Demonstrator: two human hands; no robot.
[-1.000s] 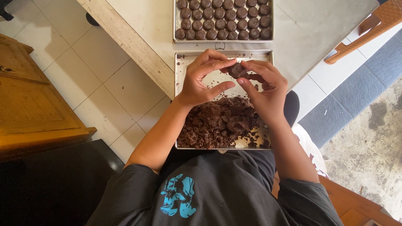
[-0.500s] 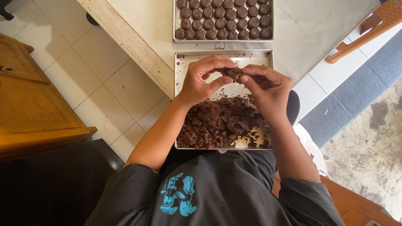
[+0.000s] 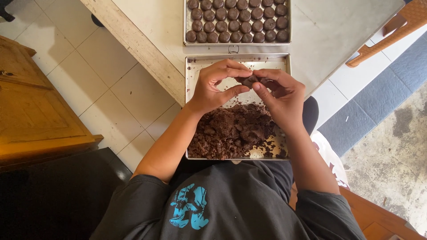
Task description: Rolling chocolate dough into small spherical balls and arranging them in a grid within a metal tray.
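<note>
Brown dough piece [image 3: 247,80] sits pinched between the fingertips of both hands, left hand [image 3: 216,86] and right hand [image 3: 280,95] closed on it above the near metal tray [image 3: 192,71] of crumbly dough [image 3: 233,130]. Even, light fingertip pressure would probably shape it to match the finished rounds [image 3: 238,20] in the far tray [image 3: 185,26] on the surface [image 3: 151,31].

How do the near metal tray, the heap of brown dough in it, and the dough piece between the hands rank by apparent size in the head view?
1. Near metal tray
2. Dough heap
3. Dough piece, pinched between left hand and right hand
</note>
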